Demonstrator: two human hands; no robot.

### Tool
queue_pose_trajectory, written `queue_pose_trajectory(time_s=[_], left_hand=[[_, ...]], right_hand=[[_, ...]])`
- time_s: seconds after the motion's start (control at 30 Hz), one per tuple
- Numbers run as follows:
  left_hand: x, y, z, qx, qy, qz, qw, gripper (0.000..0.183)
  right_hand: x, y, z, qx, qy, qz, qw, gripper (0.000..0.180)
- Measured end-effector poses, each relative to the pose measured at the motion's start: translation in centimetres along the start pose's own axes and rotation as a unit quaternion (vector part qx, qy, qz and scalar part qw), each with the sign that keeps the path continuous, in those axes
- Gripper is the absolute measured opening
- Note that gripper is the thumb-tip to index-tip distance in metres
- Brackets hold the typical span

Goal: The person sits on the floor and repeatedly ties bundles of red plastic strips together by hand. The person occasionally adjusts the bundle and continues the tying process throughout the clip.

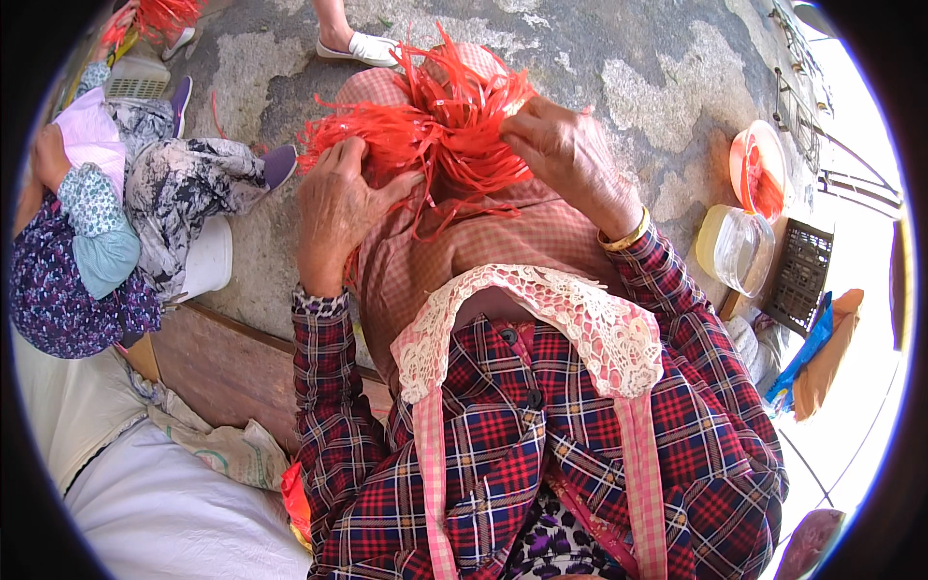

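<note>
A bundle of red plastic strips (442,138) lies fanned out over my lap, on a pink checked apron (500,235). My left hand (341,210) rests at the bundle's left side, fingertips against the strips and thumb spread apart. At the right side, my right hand (573,156) has its thumb and fingers pinched together on strips at the bundle's edge. The strips gather near the middle of the bundle; how they are joined there cannot be told.
Another person (87,225) sits at the left, near more red strips (163,16). A white shoe (370,49) stands ahead. At the right are a pink basin (741,163), a clear plastic container (743,250) and a dark crate (801,272). A wooden board (225,366) lies left.
</note>
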State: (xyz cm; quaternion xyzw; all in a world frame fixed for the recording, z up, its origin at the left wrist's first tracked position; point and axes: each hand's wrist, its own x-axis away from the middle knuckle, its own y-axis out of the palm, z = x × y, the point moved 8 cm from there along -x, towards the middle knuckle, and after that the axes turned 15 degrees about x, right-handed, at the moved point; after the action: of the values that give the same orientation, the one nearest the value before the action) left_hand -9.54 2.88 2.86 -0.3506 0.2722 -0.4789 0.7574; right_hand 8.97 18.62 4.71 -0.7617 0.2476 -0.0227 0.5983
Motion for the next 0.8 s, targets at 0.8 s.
queue_pose_trajectory(time_s=[0.8], left_hand=[[4.8,4.5,7.8,0.068,0.226,-0.036,0.971,0.018]], right_hand=[[1.6,-8.2,4.4,0.007,0.133,-0.056,0.990,0.009]])
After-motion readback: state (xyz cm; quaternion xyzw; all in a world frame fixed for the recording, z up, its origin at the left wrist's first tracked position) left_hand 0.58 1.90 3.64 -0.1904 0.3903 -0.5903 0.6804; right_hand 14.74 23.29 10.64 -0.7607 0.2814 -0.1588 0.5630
